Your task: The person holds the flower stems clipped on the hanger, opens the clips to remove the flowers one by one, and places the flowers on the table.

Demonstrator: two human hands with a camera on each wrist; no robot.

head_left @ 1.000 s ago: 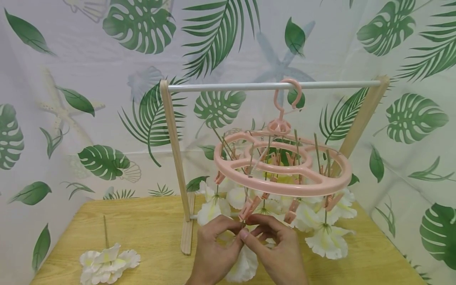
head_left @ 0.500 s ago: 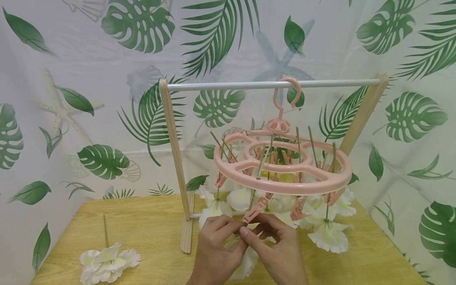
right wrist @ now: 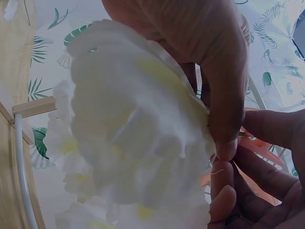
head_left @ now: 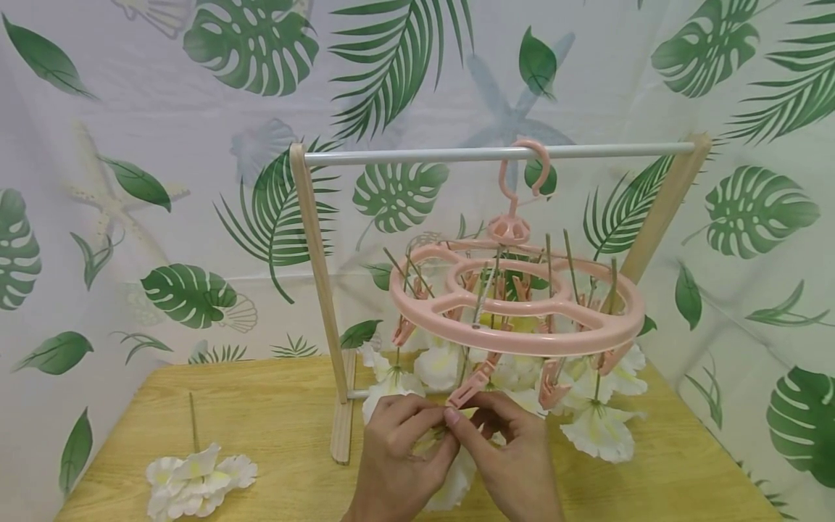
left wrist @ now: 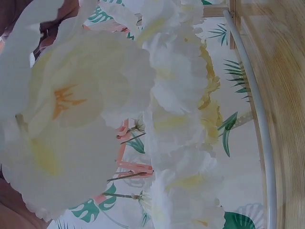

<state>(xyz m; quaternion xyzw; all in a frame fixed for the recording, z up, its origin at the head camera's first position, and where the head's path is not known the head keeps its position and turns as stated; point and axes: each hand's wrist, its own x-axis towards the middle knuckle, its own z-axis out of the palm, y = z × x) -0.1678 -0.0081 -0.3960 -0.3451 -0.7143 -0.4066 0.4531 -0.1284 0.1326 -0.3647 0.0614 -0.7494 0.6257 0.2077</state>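
White flower (head_left: 454, 487), head down below the pink ring hanger (head_left: 522, 344), is held just under a slanting pink clip (head_left: 471, 384). The right hand (head_left: 512, 453) pinches it by its base between thumb and fingers; the left hand (head_left: 404, 453) pinches at the same spot, though the overlapping fingertips hide the exact contact. Over the last second the ring has turned a little, the clip has swung from a steeper hang to lie sideways with its lower end at the fingertips, and the stem (head_left: 464, 362) has tipped to the right. That suggests the flower is still being settled rather than finished; whether the clip bites the stem cannot be told. The loose flower (head_left: 198, 482) lies unchanged on the counter (head_left: 293, 435), so it seems not yet dealt with.
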